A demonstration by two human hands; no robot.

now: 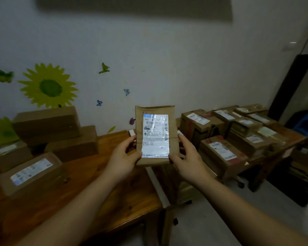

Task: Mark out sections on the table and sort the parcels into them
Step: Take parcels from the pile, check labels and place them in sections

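Parcel (156,135) upright, its side edges pinched by my left hand (122,157) and right hand (187,157) — above the wooden table (124,192), bare beneath it.

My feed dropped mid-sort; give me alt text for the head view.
Both hands, left hand and right hand, hold a flat brown parcel upright, label facing the camera, between a wooden table with boxes and a stack of labelled boxes at right.

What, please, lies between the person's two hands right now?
In the head view, a flat brown parcel with a white label is held upright between the left hand and the right hand, each gripping a side edge.
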